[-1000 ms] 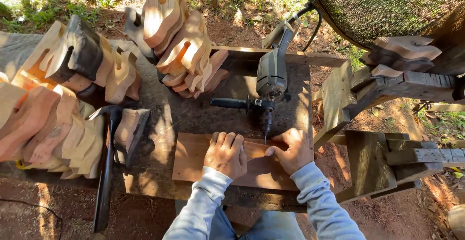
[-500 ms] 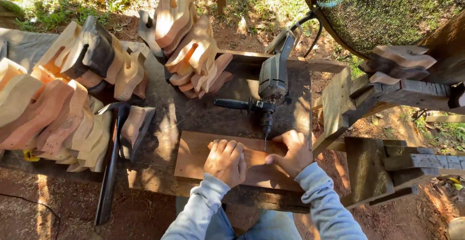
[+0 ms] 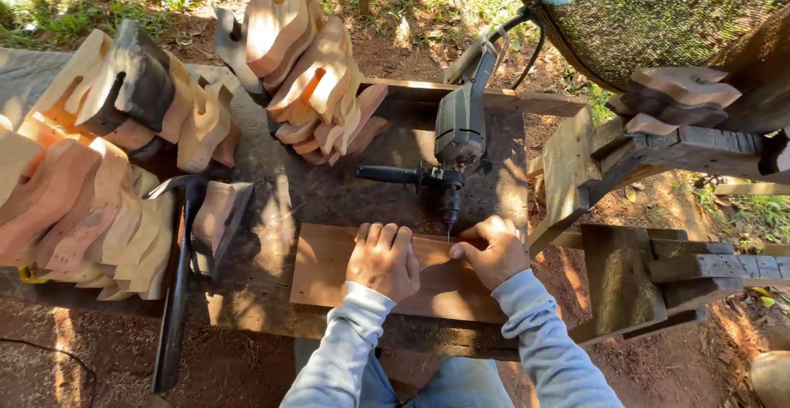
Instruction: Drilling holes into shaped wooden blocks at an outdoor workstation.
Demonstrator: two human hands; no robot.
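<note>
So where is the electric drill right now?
In the head view, the electric drill lies right of centre on the workbench, its bit pointing down at the wooden board between both hands.

Stacked cut wooden blanks [image 3: 99, 169] far left of the fingers, pale and reddish, packed edge to edge w/ one dark piece on top. Second pile of blanks [image 3: 309, 79] up and left of the fingers, leaning vs. each other. Dark hammer [image 3: 181, 284] left of the fingers, handle hanging over the surface [image 3: 271, 210] edge. Wooden frame [image 3: 650, 268] to the right. Mesh netting [image 3: 658, 13] top right. Grass and red dirt [image 3: 741, 350] around.
</note>
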